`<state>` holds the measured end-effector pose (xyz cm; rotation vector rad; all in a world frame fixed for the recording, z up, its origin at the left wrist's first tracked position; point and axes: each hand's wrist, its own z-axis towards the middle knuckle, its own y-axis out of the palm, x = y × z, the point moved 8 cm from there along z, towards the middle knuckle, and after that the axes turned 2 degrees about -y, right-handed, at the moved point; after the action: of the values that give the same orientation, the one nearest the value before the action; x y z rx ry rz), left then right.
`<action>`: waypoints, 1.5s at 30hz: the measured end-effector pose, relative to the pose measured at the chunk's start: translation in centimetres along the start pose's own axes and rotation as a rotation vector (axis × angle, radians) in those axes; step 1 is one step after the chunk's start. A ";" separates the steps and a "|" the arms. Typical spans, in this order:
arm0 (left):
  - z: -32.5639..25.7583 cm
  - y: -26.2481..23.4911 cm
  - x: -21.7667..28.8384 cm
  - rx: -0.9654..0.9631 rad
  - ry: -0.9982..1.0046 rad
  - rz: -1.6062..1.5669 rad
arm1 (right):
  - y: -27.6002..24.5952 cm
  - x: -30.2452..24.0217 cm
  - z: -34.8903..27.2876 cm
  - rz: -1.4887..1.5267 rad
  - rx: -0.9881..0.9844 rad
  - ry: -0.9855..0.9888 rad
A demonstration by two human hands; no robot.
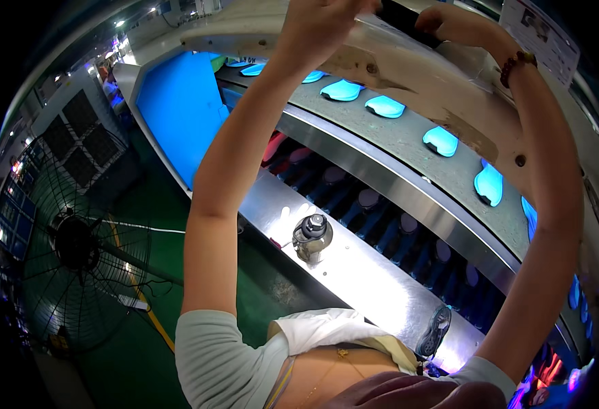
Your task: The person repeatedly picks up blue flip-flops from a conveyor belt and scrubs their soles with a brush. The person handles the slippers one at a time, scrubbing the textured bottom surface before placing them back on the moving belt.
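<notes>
Your left hand (316,24) and right hand (449,22) are both raised overhead to a pale shelf (408,75) that runs above the line. Between them lies a dark flat piece (408,19), only partly in view at the frame's top edge; what it is cannot be told. Its long axis runs from upper left to lower right, roughly along the shelf. The right hand's grip closes over the piece's right end, fingers curled on it; the left hand's grip is narrow, fingers bent at the shelf edge just beside the piece's left end, but whether it actually clasps the piece cannot be told. Both hands are about equally near, one at each end. A beaded bracelet (517,65) sits on your right wrist. Below the shelf, a grey belt (408,140) carries a row of bright blue insoles (385,106), well apart from your hands. Lower still, a steel tabletop (374,279) bears a small lidded jar (312,237) and a grey shoe sole (434,332) near its right end. A caged fan (74,252) stands on the green floor at left.
</notes>
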<state>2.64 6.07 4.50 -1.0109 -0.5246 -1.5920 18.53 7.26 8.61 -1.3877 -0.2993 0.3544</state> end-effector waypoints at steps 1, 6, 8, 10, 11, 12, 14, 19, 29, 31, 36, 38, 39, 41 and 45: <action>-0.8 -0.6 3.4 0.227 0.364 0.386 | -0.1 -0.6 -0.2 -0.123 0.037 0.010; 4.2 -0.1 -0.1 0.058 0.126 1.207 | -1.1 -2.2 0.0 -0.315 0.099 0.040; 3.6 0.4 -0.7 0.004 0.081 1.157 | -1.0 -2.4 -0.1 -0.347 0.166 0.020; 3.2 0.5 -1.1 -0.074 0.019 1.096 | -1.3 -2.2 -0.4 -0.178 0.234 0.044; 3.4 0.5 -0.8 -0.074 0.018 1.091 | -1.7 -1.6 -0.8 -0.009 0.304 0.070; 3.7 0.7 -0.4 -0.087 -0.005 1.089 | -2.3 -0.8 -0.8 -0.021 0.304 0.076; 4.0 1.3 0.2 -0.098 -0.025 1.081 | -4.4 -1.0 -0.9 -0.062 0.462 -0.216; 2.6 0.5 2.5 0.185 0.239 0.957 | -5.3 1.6 -4.3 0.070 0.493 -0.145; 7.6 5.6 3.2 -0.192 0.335 0.867 | -3.4 5.8 -11.7 -0.134 0.158 0.464; 8.4 6.0 0.5 -0.250 0.154 1.017 | -3.3 6.4 -11.6 -0.167 0.178 0.425; 8.2 7.5 2.3 -0.247 0.203 1.028 | -7.1 6.8 -11.9 -0.314 -0.005 0.488; 8.0 7.9 3.3 -0.229 0.225 1.144 | -10.1 -2.1 -13.0 -0.077 0.566 0.250; 7.7 4.9 -0.6 -0.233 0.083 1.290 | -5.7 -0.2 -8.5 0.094 0.561 0.148; 7.5 4.5 -0.3 -0.209 0.109 1.247 | -4.6 -1.1 -5.6 0.106 0.537 -0.020; 4.6 6.7 5.8 -0.209 0.363 1.044 | -2.5 0.9 -5.2 -0.349 0.089 0.144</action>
<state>10.37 4.49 10.54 -0.8828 0.4004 -0.8373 21.62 2.63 10.21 -1.2385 -0.3943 -0.0208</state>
